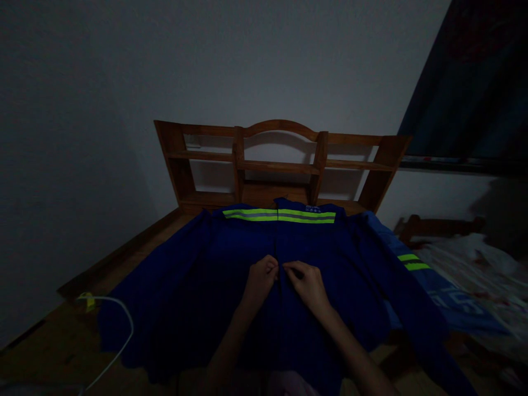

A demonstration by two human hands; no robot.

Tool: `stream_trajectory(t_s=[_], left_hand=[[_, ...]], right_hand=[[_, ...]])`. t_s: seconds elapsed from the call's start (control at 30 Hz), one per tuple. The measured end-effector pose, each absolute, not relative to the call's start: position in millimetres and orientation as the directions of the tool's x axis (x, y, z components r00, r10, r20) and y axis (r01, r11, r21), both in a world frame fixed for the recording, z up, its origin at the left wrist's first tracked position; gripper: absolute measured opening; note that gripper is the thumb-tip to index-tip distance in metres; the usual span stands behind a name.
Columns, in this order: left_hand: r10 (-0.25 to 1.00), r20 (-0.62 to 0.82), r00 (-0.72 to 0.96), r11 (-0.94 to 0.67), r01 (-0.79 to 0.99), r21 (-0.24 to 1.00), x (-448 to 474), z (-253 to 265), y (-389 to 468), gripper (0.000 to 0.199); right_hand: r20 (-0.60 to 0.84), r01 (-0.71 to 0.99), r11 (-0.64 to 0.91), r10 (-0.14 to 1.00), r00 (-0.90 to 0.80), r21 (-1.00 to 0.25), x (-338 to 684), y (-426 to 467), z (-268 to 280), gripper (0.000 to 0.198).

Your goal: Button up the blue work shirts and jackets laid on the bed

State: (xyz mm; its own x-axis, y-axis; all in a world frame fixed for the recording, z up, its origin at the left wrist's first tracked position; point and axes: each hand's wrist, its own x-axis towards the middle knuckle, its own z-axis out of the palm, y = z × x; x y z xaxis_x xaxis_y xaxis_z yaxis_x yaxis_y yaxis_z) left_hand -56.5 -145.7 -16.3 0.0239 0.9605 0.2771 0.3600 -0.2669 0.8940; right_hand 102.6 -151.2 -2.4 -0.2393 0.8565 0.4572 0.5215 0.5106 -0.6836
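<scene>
One big dark blue cloth jacket [241, 247] with long sleeves is spread out in front of a brown wooden headboard with open shelves [280, 166]. Its collar end is near the headboard. A bright yellow-green stripe with a grey line [307, 216] goes across the chest, and small white writing [313, 209] sits by it on the right.

The bare left hand [262, 275] and the bare right hand [307, 280] are over the middle of the jacket, close together but apart, one on each side of the front line. Both have their fingers bent in toward the thumb. It is too dark to tell if they pinch any cloth.

A thin white cord with a yellow tag [129, 316] curves by the left sleeve. A lighter blue cloth with white marks [449, 302] lies beside the right sleeve.
</scene>
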Motion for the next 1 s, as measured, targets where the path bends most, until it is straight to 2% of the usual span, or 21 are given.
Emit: stream_trajectory(t_s=[0.1, 0.23, 0.37, 0.47, 0.63, 1.0], left_hand=[[0.947, 0.32, 0.035, -0.313, 0.335, 0.889, -55, -20, -150, 0.011], [0.951, 0.299, 0.079, -0.308, 0.196, 0.931, -61, -30, -155, 0.011], [0.968, 0.227, 0.107, -0.238, 0.105, 0.966, -68, -33, -153, 0.016], [0.975, 0.19, 0.117, -0.195, 0.033, 0.98, -70, -36, -147, 0.019], [0.978, 0.187, 0.092, -0.181, -0.073, 0.981, -69, -40, -145, 0.026], [0.981, 0.176, 0.077, -0.168, -0.097, 0.981, -71, -42, -144, 0.021]], right_hand=[[0.417, 0.52, 0.466, 0.883, -0.216, -0.716, 103, -148, 2, 0.017], [0.387, 0.477, 0.474, 0.88, -0.276, -0.74, 101, -144, -2, 0.011], [0.438, 0.538, 0.547, 0.837, -0.328, -0.641, 98, -144, -6, 0.002], [0.469, 0.584, 0.6, 0.797, -0.381, -0.546, 96, -148, -6, 0.007], [0.475, 0.6, 0.612, 0.786, -0.395, -0.515, 92, -151, -9, 0.012], [0.519, 0.615, 0.583, 0.798, -0.308, -0.531, 85, -155, -17, 0.005]])
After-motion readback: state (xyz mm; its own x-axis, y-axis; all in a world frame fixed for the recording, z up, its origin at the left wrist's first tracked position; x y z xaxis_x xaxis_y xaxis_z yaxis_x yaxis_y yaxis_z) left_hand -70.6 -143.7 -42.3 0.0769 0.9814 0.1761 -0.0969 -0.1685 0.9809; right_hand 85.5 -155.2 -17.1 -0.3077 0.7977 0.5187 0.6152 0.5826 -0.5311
